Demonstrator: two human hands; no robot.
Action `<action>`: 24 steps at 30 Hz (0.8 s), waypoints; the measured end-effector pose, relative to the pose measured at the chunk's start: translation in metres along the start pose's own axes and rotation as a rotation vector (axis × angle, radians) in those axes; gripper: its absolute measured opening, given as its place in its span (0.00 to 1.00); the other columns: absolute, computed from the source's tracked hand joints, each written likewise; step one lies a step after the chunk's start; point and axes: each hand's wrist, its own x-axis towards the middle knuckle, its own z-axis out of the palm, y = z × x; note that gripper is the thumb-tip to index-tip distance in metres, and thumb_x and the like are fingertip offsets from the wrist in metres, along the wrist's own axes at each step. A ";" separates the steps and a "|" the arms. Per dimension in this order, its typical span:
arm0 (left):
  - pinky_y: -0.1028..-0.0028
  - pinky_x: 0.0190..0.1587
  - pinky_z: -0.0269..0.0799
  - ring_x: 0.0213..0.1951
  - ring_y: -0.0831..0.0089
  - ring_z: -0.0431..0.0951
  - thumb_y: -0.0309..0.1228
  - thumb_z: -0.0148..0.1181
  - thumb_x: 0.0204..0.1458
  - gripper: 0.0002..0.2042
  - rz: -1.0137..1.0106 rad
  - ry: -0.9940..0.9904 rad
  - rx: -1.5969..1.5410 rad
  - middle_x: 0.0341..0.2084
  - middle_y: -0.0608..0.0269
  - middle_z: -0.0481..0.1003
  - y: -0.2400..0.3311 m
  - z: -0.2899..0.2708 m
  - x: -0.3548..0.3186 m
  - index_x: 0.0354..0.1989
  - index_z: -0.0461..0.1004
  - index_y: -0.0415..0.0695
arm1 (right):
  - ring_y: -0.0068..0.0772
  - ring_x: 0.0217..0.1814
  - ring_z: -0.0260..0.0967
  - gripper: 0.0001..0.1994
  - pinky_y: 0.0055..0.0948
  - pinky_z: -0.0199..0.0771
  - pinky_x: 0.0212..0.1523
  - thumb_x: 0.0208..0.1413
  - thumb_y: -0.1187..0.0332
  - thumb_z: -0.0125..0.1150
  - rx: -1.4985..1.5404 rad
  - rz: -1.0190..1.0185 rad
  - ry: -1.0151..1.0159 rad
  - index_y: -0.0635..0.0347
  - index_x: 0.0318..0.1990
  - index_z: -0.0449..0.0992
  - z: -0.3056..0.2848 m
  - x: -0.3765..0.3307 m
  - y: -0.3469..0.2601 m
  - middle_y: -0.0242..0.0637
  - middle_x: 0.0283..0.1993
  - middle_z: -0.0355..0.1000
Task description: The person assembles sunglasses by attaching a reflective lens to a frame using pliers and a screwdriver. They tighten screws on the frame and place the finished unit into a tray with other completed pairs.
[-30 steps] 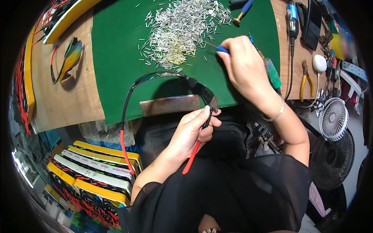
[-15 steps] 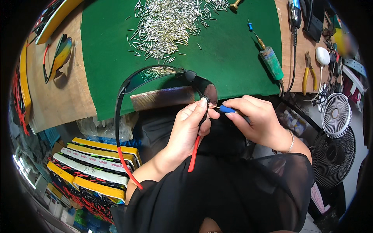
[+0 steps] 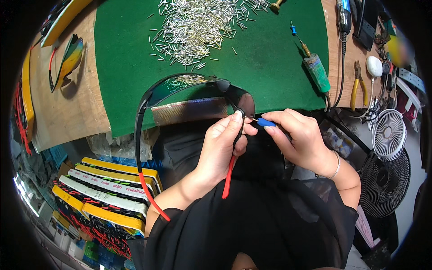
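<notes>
With the left hand (image 3: 223, 143) we are pinching the sunglasses (image 3: 223, 85) near one hinge (image 3: 243, 115), over the counter's edge (image 3: 128, 133); with the right hand (image 3: 298, 138), a blue-handled tool (image 3: 266, 123). Apparently we are working that hinge; the next move is calling for steady alignment.

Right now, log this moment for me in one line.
left hand: holds sunglasses by one arm | right hand: holds blue-handled tool, shaft pointing toward left hand | metal pins: loose pile on green mat

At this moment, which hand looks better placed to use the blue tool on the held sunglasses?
Probably the right hand: it grips the blue tool, tip pointing toward the sunglasses. The left hand is busy holding them beside that tip.
</notes>
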 end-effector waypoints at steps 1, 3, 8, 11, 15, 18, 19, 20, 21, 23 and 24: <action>0.85 0.16 0.50 0.12 0.86 0.55 0.40 0.45 0.58 0.14 0.000 -0.030 -0.005 0.14 0.72 0.64 -0.001 -0.003 0.001 0.28 0.69 0.43 | 0.39 0.25 0.68 0.08 0.30 0.69 0.24 0.45 0.74 0.58 -0.008 0.002 0.000 0.60 0.35 0.72 0.000 0.000 -0.001 0.38 0.25 0.68; 0.85 0.18 0.54 0.16 0.86 0.58 0.40 0.45 0.58 0.13 0.003 -0.088 -0.015 0.23 0.69 0.72 -0.003 -0.010 0.002 0.32 0.70 0.42 | 0.38 0.24 0.68 0.08 0.29 0.69 0.24 0.44 0.74 0.59 -0.022 0.004 -0.002 0.60 0.35 0.72 -0.002 0.002 -0.003 0.37 0.24 0.67; 0.85 0.18 0.54 0.16 0.86 0.58 0.40 0.45 0.58 0.14 0.041 -0.086 -0.012 0.22 0.70 0.71 -0.005 -0.009 0.002 0.30 0.70 0.42 | 0.36 0.24 0.67 0.10 0.29 0.69 0.23 0.41 0.75 0.61 -0.076 -0.062 0.003 0.58 0.35 0.73 -0.005 0.004 -0.001 0.35 0.24 0.65; 0.85 0.18 0.53 0.16 0.87 0.58 0.41 0.44 0.58 0.15 0.043 -0.081 -0.001 0.22 0.70 0.71 -0.006 -0.008 0.003 0.29 0.71 0.42 | 0.36 0.24 0.67 0.10 0.29 0.69 0.23 0.40 0.75 0.61 -0.076 -0.042 0.004 0.57 0.34 0.73 -0.005 0.004 -0.002 0.35 0.24 0.65; 0.86 0.18 0.53 0.16 0.87 0.58 0.42 0.45 0.58 0.16 0.087 -0.057 0.053 0.21 0.70 0.70 -0.007 -0.006 0.005 0.30 0.70 0.42 | 0.37 0.24 0.67 0.07 0.29 0.69 0.23 0.41 0.74 0.61 -0.124 0.002 0.047 0.58 0.29 0.71 -0.002 0.011 -0.011 0.35 0.25 0.64; 0.86 0.18 0.53 0.16 0.87 0.58 0.43 0.45 0.57 0.17 0.049 -0.012 0.024 0.21 0.68 0.70 -0.004 -0.008 0.004 0.31 0.70 0.41 | 0.38 0.25 0.67 0.07 0.30 0.69 0.23 0.41 0.72 0.61 -0.191 -0.040 -0.056 0.59 0.26 0.68 -0.002 0.013 -0.010 0.36 0.26 0.64; 0.86 0.18 0.53 0.16 0.87 0.58 0.43 0.45 0.57 0.17 0.058 -0.014 0.036 0.20 0.68 0.70 -0.004 -0.007 0.004 0.32 0.70 0.40 | 0.38 0.24 0.67 0.07 0.30 0.69 0.23 0.42 0.71 0.61 -0.194 -0.058 -0.055 0.59 0.25 0.68 -0.002 0.014 -0.009 0.36 0.25 0.64; 0.86 0.18 0.54 0.16 0.87 0.58 0.43 0.45 0.57 0.17 0.067 -0.016 0.047 0.20 0.68 0.70 -0.004 -0.007 0.004 0.32 0.69 0.40 | 0.39 0.24 0.67 0.07 0.30 0.69 0.22 0.43 0.71 0.61 -0.197 -0.076 -0.055 0.59 0.25 0.67 -0.002 0.015 -0.009 0.37 0.25 0.64; 0.86 0.18 0.54 0.16 0.87 0.58 0.44 0.45 0.57 0.17 0.075 -0.018 0.058 0.20 0.68 0.70 -0.004 -0.008 0.004 0.33 0.69 0.40 | 0.39 0.23 0.67 0.07 0.30 0.69 0.22 0.43 0.71 0.61 -0.200 -0.092 -0.055 0.59 0.25 0.67 -0.001 0.016 -0.009 0.37 0.24 0.65; 0.86 0.18 0.54 0.16 0.87 0.58 0.44 0.45 0.57 0.17 0.077 -0.036 0.047 0.19 0.67 0.69 -0.007 -0.012 0.007 0.32 0.69 0.40 | 0.40 0.22 0.67 0.07 0.31 0.69 0.22 0.44 0.71 0.60 -0.225 -0.109 -0.067 0.60 0.25 0.67 0.000 0.016 -0.006 0.38 0.22 0.65; 0.85 0.18 0.54 0.16 0.87 0.58 0.44 0.45 0.57 0.18 0.078 -0.042 0.040 0.19 0.67 0.69 -0.007 -0.013 0.009 0.32 0.69 0.40 | 0.41 0.22 0.67 0.07 0.31 0.69 0.22 0.45 0.72 0.59 -0.237 -0.120 -0.075 0.60 0.25 0.66 0.000 0.016 -0.005 0.39 0.21 0.65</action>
